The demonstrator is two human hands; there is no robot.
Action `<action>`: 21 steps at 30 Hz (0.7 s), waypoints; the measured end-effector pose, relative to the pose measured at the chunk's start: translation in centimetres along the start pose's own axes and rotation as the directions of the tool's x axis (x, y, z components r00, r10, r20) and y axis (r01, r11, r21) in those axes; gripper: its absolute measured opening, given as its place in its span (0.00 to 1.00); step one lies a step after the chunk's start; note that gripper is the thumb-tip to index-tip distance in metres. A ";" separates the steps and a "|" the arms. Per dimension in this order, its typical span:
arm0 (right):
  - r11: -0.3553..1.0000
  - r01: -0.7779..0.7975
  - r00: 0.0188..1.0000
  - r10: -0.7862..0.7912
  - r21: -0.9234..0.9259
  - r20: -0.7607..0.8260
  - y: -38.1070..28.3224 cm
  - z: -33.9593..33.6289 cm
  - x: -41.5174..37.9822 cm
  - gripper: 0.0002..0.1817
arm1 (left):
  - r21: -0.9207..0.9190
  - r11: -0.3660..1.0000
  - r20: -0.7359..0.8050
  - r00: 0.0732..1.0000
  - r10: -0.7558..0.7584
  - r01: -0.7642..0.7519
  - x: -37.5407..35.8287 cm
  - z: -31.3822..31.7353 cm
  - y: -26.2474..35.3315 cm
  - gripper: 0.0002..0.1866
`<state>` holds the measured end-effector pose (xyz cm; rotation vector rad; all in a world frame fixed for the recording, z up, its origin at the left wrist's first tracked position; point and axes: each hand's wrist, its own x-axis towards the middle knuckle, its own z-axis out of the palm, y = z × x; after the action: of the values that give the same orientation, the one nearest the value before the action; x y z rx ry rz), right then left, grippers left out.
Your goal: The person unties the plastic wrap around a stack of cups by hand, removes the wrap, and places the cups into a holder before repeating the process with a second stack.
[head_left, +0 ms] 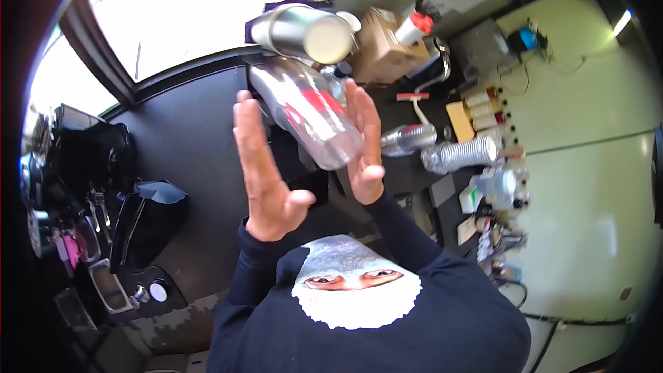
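A large clear bottle-shaped container (298, 107) with a red band tilts between my two hands, its rounded end towards me. On its left is my left hand (264, 176), palm turned inward, fingers straight and thumb out; a gap shows between this hand and the rounded end. My right hand (364, 141) is on the other side, fingers stretched upward along the container and overlapping its edge in this view. Neither hand is wrapped round it. Just behind stands a silver cylinder (286, 31) with a pale round end, and a small clear bottle with a dark cap (340, 71).
Dark counter (173, 117) runs below the window. Right of my hands are a cardboard box (380, 48), a squeegee (418, 107), stacked clear cups (407, 139), a stack of white-rimmed cups (469, 154) and several bottles. Black equipment (93, 148) and a metal-rimmed basin (108, 287) are at left.
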<state>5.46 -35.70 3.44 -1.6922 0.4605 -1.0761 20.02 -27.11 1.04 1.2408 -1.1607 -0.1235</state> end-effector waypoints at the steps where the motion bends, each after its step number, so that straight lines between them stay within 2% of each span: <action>1: 0.999 0.010 1.000 -0.009 0.044 -0.018 0.7 -1.0 0.1 0.69 | -0.073 0.997 -0.072 0.997 -0.023 0.018 0.4 0.3 0.4 0.67; 2: 1.000 0.004 0.994 -0.002 0.018 -0.114 0.6 -2.1 -0.2 0.69 | -0.094 0.994 -0.147 0.986 -0.075 0.062 0.3 0.9 1.1 0.67; 4: 0.994 0.080 0.972 -0.061 0.076 -0.228 0.0 -4.7 -0.1 0.63 | -0.105 0.992 -0.293 0.951 -0.102 0.074 1.1 1.2 2.4 0.68; 5: 0.990 0.119 0.956 -0.093 0.078 -0.280 -0.1 -6.1 -0.3 0.61 | -0.070 0.994 -0.268 0.959 -0.096 0.080 1.5 1.0 2.6 0.68; 7: 0.980 0.149 0.921 -0.088 0.134 -0.380 -1.1 -9.0 -1.2 0.60 | -0.208 0.977 -0.486 0.872 -0.055 -0.054 2.3 0.5 3.4 0.67; 8: 0.973 0.169 0.905 -0.091 0.157 -0.415 -1.3 -10.4 -2.0 0.59 | -0.174 0.983 -0.474 0.880 -0.032 -0.058 2.5 0.3 4.0 0.67; 10: 0.972 0.134 0.877 -0.026 0.194 -0.480 -1.7 -12.5 -3.7 0.60 | -0.210 0.961 -0.594 0.805 0.019 -0.178 2.8 0.3 4.6 0.66; 12: 0.962 0.107 0.912 0.006 0.251 -0.410 -1.1 -15.7 -6.7 0.55 | -0.145 0.968 -0.629 0.774 0.071 -0.206 2.1 1.8 6.2 0.64; 13: 0.954 0.111 0.912 0.013 0.277 -0.411 -0.6 -17.2 -8.3 0.55 | -0.124 0.949 -0.628 0.764 0.152 -0.290 1.2 2.8 6.5 0.62; 14: 0.968 0.048 0.912 0.058 0.247 -0.405 0.0 -18.6 -9.9 0.47 | -0.107 0.921 -0.623 0.747 0.233 -0.376 0.2 3.6 6.6 0.59; 15: 0.976 -0.013 0.910 0.102 0.218 -0.401 0.2 -19.7 -11.2 0.40 | -0.188 0.878 -0.406 0.849 0.339 -0.441 -1.6 3.8 6.0 0.52; 16: 0.973 -0.010 0.910 0.105 0.232 -0.401 0.7 -19.0 -11.5 0.40 | -0.290 0.835 -0.171 0.884 0.435 -0.467 -2.2 2.9 5.3 0.47; 17: 0.988 -0.076 0.909 0.124 0.133 -0.398 0.7 -19.1 -12.3 0.32 | -0.189 0.905 0.089 0.911 0.402 -0.381 -3.5 3.1 5.9 0.36; 18: 0.989 -0.141 0.908 0.143 0.032 -0.395 0.4 -19.7 -13.0 0.25 | -0.058 0.949 0.334 0.890 0.311 -0.310 -4.5 4.3 7.6 0.26; 19: 0.993 -0.102 0.927 0.117 0.059 -0.356 0.2 -20.7 -13.8 0.17 | 0.023 0.957 0.479 0.844 0.242 -0.288 -5.6 5.9 8.7 0.18; 20: 0.986 -0.151 0.943 0.163 0.063 -0.290 -0.1 -21.6 -14.6 0.16 | 0.083 0.958 0.607 0.776 0.170 -0.275 -6.9 8.1 9.5 0.11; 21: 0.979 -0.199 0.948 0.202 0.037 -0.247 -1.0 -22.5 -15.3 0.15 | 0.133 0.966 0.670 0.738 0.078 -0.222 -8.4 9.1 9.7 0.07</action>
<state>-21.46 -36.58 -0.81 -1.4684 0.7697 -1.1423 4.64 -23.98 2.24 1.3153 -1.9359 -0.3530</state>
